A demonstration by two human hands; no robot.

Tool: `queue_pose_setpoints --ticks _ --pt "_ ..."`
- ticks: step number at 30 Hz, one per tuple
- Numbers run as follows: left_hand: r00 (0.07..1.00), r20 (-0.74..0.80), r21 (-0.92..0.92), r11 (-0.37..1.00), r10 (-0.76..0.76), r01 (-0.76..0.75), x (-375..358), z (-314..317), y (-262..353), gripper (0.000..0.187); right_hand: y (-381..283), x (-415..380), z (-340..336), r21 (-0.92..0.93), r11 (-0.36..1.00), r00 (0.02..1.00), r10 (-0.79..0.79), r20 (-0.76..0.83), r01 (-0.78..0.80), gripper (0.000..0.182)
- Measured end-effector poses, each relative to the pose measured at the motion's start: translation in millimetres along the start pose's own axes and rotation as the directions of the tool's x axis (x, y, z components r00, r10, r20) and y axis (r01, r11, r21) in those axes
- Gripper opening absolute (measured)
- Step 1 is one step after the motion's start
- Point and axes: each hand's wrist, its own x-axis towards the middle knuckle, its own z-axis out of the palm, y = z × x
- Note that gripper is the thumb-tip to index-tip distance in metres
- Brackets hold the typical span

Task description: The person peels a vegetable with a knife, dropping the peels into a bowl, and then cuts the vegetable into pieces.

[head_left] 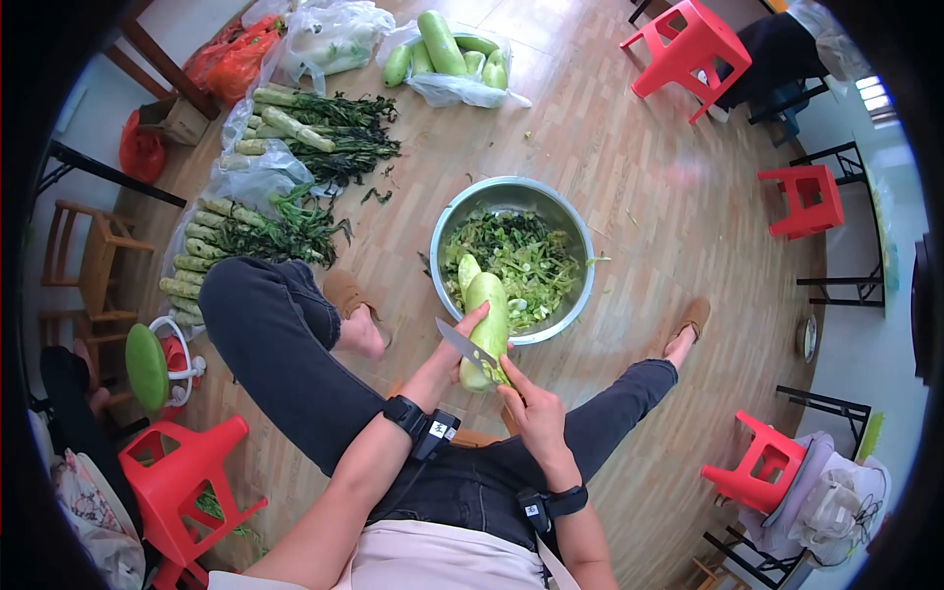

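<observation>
A pale green gourd (486, 324) is held over the near rim of a large metal bowl (587, 236), tilted, its upper end above the bowl. My left hand (470, 339) grips the gourd from its left side. In my right hand (531, 403) is a knife (462, 341), its blade lying across the gourd's lower part and pointing up to the left. Bits of green peel sit on the gourd beside the blade. Chopped greens and peelings (521, 261) fill the bowl, and another light green piece (469, 271) lies behind the gourd.
Leafy stalks (305, 133) lie on plastic at the left, with a second bundle (265, 231) nearer. Whole gourds (442, 44) rest in a bag at the top. Red stools (187, 482) stand at both sides. Part of another person (777, 59) shows at the upper right.
</observation>
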Motion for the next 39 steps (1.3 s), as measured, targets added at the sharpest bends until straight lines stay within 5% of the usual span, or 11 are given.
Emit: queue_pose_setpoints --ticks 8,11,13,16,20,22,25,28,35,37,39 --pt "0.993 -0.06 -0.015 0.994 0.103 -0.104 7.2 -6.1 -4.5 0.052 -0.3 4.7 18.4 -0.012 0.999 0.985 0.038 -0.167 -0.041 0.035" --pt "0.98 -0.125 -0.006 0.987 0.156 -0.158 11.2 -8.7 -8.0 0.052 12.9 6.1 26.5 0.192 0.962 0.974 0.212 -0.085 -0.192 0.033" --pt "0.979 -0.109 -0.068 0.982 0.171 -0.179 9.1 -3.9 -6.9 0.051 17.1 10.1 26.6 0.777 0.482 0.888 0.409 0.209 -0.405 0.034" --pt "0.99 -0.076 -0.051 0.991 0.122 -0.126 3.1 1.5 -3.7 0.048 12.5 10.2 19.3 0.848 0.331 0.866 0.429 0.256 -0.414 0.037" --pt "0.949 -0.202 0.106 0.968 0.243 -0.226 8.7 -0.7 -7.9 0.053 9.4 2.2 14.3 0.667 0.71 0.952 0.305 -0.003 -0.225 0.035" --pt "0.992 -0.091 0.025 0.996 0.083 -0.081 6.9 -4.4 -2.5 0.054 8.0 2.2 3.6 0.224 0.972 0.997 0.07 0.017 -0.072 0.037" --pt "0.99 -0.139 0.083 0.997 0.016 -0.005 12.4 -10.0 -3.5 0.057 7.0 5.5 0.9 -0.019 0.993 0.992 -0.12 -0.046 0.12 0.041" --pt "0.998 -0.066 0.075 0.997 -0.019 0.024 7.7 -6.6 -2.9 0.06 3.1 6.8 -1.6 -0.074 0.994 0.996 -0.084 -0.01 0.083 0.041" --pt "0.983 -0.111 0.143 0.981 0.149 -0.132 -0.7 6.9 -7.4 0.057 6.4 17.4 7.3 0.026 0.998 0.997 0.053 -0.055 -0.052 0.039" --pt "0.995 -0.083 0.074 0.997 0.045 -0.039 -4.6 9.4 -4.1 0.056 15.1 17.2 10.0 0.426 0.887 0.983 0.181 0.028 -0.176 0.039" --pt "0.994 -0.087 0.055 0.996 0.068 -0.063 1.8 6.9 -3.7 0.057 16.1 11.1 4.7 0.438 0.874 0.977 0.2 0.072 -0.211 0.039"
